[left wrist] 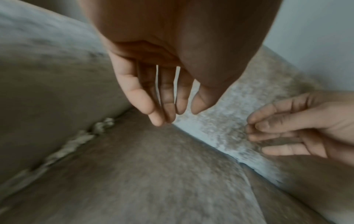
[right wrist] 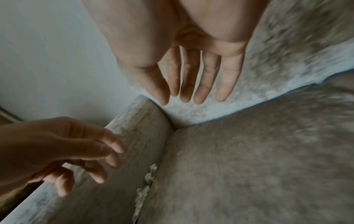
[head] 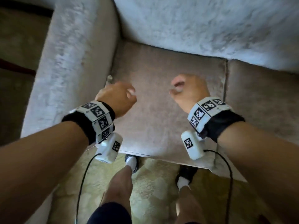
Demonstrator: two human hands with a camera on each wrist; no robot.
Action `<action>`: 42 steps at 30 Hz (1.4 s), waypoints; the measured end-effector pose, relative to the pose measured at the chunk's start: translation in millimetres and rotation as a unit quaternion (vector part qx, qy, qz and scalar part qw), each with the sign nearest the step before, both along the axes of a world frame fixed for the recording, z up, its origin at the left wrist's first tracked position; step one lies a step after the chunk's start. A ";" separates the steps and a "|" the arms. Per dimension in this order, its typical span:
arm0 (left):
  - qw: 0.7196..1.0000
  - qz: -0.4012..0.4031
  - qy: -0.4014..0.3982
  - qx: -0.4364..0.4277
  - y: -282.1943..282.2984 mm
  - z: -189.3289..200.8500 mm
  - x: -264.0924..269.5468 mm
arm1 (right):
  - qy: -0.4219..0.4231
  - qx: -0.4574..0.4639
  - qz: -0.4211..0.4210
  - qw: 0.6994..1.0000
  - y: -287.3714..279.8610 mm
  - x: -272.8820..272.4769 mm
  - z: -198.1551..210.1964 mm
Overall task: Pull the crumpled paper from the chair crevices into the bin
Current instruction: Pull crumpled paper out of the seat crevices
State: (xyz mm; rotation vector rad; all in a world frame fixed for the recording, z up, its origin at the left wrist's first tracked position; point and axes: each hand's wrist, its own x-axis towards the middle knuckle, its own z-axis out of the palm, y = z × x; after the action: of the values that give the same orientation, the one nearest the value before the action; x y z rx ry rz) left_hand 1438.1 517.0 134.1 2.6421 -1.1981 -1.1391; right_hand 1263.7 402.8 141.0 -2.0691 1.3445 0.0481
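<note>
Crumpled paper (left wrist: 76,144) is wedged along the crevice between the left armrest (head: 69,62) and the seat cushion (head: 161,123); a white scrap of paper (head: 109,79) shows there in the head view, and a strip of paper (right wrist: 147,181) in the right wrist view. My left hand (head: 123,96) hovers just right of that crevice, fingers straight and loose, holding nothing. My right hand (head: 182,88) hangs over the middle of the seat, fingers relaxed, empty. No bin is in view.
The chair back (head: 210,29) rises behind the seat. A second cushion (head: 262,102) lies to the right, split off by a seam. My feet (head: 131,164) stand on patterned carpet at the seat's front edge. Cables trail from both wrist cameras.
</note>
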 end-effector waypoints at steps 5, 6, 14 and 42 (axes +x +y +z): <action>0.993 0.113 0.010 -0.004 53.6 -33.1 56.8 | 0.013 0.031 0.069 0.997 18.5 93.8 -36.2; 0.991 0.131 0.008 -0.012 59.6 -40.8 61.7 | 0.007 0.036 0.080 0.996 20.8 108.4 -45.2; 0.964 0.256 -0.012 -0.076 83.5 -104.7 55.6 | 0.034 0.052 0.196 0.979 29.6 187.8 -139.5; 0.937 0.335 -0.092 0.029 21.1 -208.0 61.1 | -0.023 0.069 0.207 0.976 -37.0 180.4 -198.5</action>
State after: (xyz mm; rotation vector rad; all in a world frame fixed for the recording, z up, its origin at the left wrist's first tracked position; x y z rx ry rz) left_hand 1499.2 538.2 -73.9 2.8729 -0.2003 -0.8140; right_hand 1444.2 365.8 -57.5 -2.1804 0.8380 0.2644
